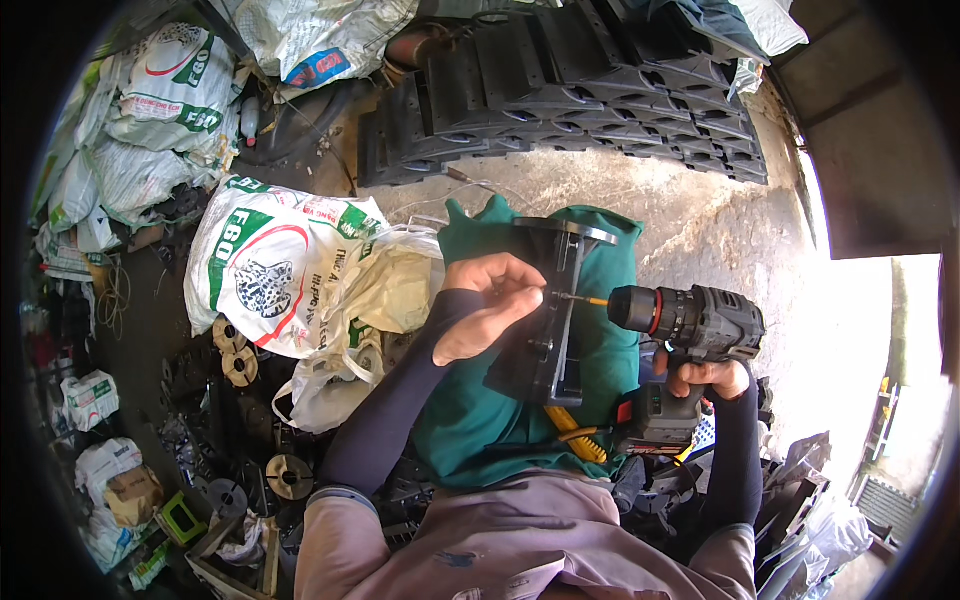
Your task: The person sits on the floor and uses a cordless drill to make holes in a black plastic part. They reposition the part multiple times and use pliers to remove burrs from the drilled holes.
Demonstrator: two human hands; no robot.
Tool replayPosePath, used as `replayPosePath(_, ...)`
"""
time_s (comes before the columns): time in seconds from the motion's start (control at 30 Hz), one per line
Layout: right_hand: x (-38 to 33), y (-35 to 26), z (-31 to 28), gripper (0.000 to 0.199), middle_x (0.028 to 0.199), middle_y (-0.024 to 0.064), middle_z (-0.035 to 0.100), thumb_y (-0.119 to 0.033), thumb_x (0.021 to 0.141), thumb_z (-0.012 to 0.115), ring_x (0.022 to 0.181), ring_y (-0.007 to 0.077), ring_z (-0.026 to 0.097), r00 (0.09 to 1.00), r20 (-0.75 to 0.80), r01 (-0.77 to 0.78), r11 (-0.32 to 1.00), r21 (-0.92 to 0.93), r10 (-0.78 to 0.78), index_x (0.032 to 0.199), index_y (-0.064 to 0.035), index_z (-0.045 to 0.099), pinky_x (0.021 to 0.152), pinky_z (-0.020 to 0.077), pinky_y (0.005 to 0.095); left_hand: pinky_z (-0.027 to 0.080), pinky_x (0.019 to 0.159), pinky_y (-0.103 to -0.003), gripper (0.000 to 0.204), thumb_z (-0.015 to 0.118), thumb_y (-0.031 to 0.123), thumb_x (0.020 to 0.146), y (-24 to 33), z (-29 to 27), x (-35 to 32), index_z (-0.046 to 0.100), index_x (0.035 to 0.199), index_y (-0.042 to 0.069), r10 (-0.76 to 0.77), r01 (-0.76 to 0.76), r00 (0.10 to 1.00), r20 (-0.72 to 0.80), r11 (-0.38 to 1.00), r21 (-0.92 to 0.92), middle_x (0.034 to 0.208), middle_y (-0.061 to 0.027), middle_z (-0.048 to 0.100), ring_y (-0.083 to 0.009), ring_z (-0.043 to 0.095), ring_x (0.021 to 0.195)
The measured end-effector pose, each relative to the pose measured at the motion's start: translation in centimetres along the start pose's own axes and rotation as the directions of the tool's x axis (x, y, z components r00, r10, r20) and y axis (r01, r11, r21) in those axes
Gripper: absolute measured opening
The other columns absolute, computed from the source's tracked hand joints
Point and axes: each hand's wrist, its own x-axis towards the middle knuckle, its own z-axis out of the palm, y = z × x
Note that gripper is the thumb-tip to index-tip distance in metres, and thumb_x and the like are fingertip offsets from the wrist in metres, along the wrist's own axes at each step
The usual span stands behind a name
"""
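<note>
My left hand [487, 305] holds a black plastic part [556, 310] upright on a green cloth [500, 420] over my lap, fingers pinched at a small screw on the part's side. My right hand [708, 378] grips the handle of a dark cordless drill [688, 325]. The drill points left, and its yellow-tipped bit [590, 300] meets the screw on the part. Yellow-handled pliers [578, 432] lie on the cloth below the part.
A long stack of black plastic parts [600, 90] runs along the back. White printed sacks [270, 265] and a plastic bag [380, 300] lie at my left, with metal discs [288, 476] and clutter on the floor. Bright daylight falls on the concrete at right.
</note>
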Motion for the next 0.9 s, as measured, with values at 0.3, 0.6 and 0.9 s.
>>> replayPosePath(0.3, -0.2, 0.1, 0.7, 0.058, 0.081, 0.0076, 0.064, -0.027, 0.077, 0.08, 0.057, 0.0118, 0.057, 0.999, -0.003, 0.047, 0.997, -0.066, -0.048, 0.124, -0.0069, 0.052, 0.051, 0.0468, 0.0254, 0.025, 0.049, -0.023, 0.041, 0.044, 0.028, 0.1, 0.7, 3.3, 4.2, 0.064, 0.086, -0.006, 0.239, -0.339, 0.897, -0.372, 0.911, -0.233, 0.053, 0.0035, 0.036, -0.0059, 0.033, 0.049)
replayPosePath(0.6, -0.6, 2.0, -1.3, 0.06, 0.067, 0.002, 0.053, -0.024, 0.077, 0.078, 0.053, 0.0107, 0.05, 0.998, -0.055, 0.01, 0.971, -0.24, -0.024, 0.126, -0.0057, 0.048, 0.05, 0.0418, 0.0251, 0.027, 0.05, -0.024, 0.056, 0.028, 0.038, 0.102, 0.2, 2.9, 4.6, 0.06, 0.084, -0.004, 0.265, -0.351, 0.915, -0.305, 0.893, -0.28, 0.054, 0.0024, 0.036, -0.0076, 0.034, 0.049)
replayPosePath(0.9, -0.6, 0.5, 0.5, 0.063, 0.081, 0.008, 0.062, -0.016, 0.072, 0.078, 0.06, 0.0121, 0.056, 0.998, -0.07, -0.001, 0.996, -0.084, -0.005, 0.126, -0.0031, 0.049, 0.055, 0.0481, 0.0259, 0.028, 0.051, -0.024, 0.054, 0.03, 0.037, 0.1, 0.6, 3.4, 4.7, 0.06, 0.083, -0.004, 0.27, -0.36, 0.893, -0.36, 0.909, -0.212, 0.055, 0.0004, 0.041, -0.0082, 0.035, 0.052)
